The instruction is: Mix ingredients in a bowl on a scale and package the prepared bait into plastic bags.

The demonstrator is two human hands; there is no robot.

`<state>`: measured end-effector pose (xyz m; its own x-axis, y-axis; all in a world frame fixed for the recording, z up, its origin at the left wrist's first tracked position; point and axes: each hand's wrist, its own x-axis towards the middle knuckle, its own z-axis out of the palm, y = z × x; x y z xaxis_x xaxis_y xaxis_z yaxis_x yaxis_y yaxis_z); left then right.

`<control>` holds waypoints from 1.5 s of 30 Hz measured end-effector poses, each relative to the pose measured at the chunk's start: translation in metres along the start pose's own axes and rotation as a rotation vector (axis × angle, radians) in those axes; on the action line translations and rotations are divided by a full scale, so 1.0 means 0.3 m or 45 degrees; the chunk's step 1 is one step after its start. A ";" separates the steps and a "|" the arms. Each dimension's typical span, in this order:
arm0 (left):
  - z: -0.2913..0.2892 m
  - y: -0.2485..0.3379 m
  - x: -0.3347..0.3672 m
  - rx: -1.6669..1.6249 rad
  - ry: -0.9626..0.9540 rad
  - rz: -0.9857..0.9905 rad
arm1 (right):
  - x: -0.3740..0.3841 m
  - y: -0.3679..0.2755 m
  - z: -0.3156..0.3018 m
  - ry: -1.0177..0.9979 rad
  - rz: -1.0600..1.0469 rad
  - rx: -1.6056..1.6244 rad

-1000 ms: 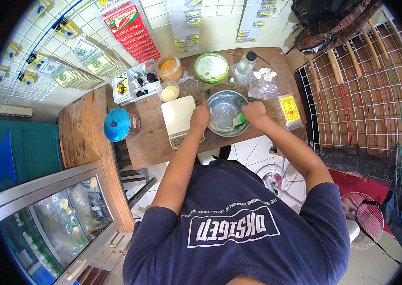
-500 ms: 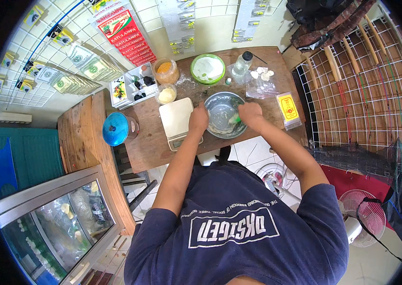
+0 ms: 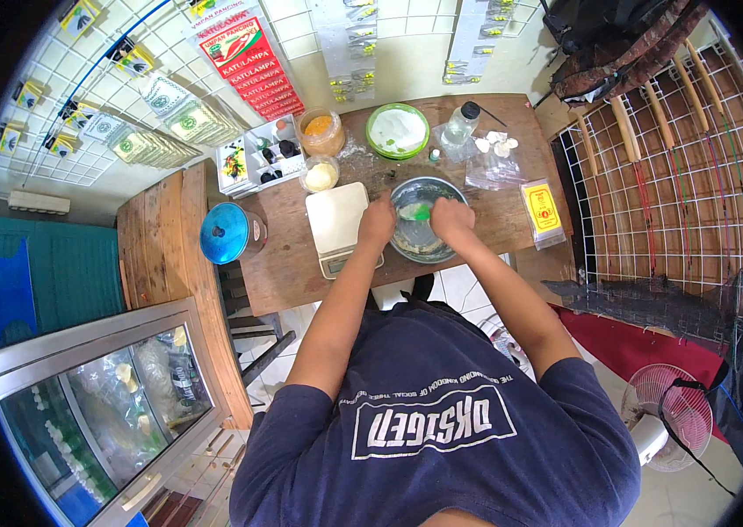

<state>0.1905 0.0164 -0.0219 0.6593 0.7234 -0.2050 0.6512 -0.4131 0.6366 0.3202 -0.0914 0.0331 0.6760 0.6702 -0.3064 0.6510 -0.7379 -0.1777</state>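
Observation:
A round grey mixing bowl (image 3: 429, 251) stands near the table's front edge, smeared inside with pale, wet-looking paste. My left hand (image 3: 378, 220) is closed on its left rim. In my right hand (image 3: 453, 220), held over the bowl's right side, is a small green spatula (image 3: 421, 212). Its pale, coated end points left inside the bowl. The fingers wrap around the handle, hiding most of it. Just left of the bowl lies a white kitchen scale (image 3: 337, 220), partly behind my left hand and forearm.
Behind the bowl are a green-rimmed tub of white powder (image 3: 398, 129), a clear bottle (image 3: 459, 127) and a tub of orange crumbs (image 3: 321, 133). A small cup of pale yellow stuff (image 3: 320, 175) sits behind the scale. A yellow packet (image 3: 543, 211) lies right; a blue-lidded container (image 3: 226, 233) stands left.
My right hand has swung the spatula from the bowl's right side toward its upper middle. My left hand stays at the rim. The whole view has shifted slightly.

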 end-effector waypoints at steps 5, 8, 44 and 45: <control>0.007 -0.003 0.004 -0.011 0.043 0.054 | 0.036 -0.017 0.006 -0.042 -0.440 -0.309; 0.006 0.012 0.004 -0.028 0.055 0.073 | 0.053 0.021 0.025 0.075 -0.921 -0.505; 0.006 0.015 0.001 0.059 0.034 0.079 | 0.060 0.269 -0.131 0.243 -1.126 -0.745; 0.005 0.024 0.000 0.063 0.032 0.079 | 0.063 0.265 -0.114 0.296 -1.068 -0.717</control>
<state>0.1958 0.0126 -0.0185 0.6895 0.7092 -0.1470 0.6276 -0.4838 0.6100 0.3965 -0.1348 0.0453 -0.0581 0.9945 -0.0877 0.9700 0.0770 0.2308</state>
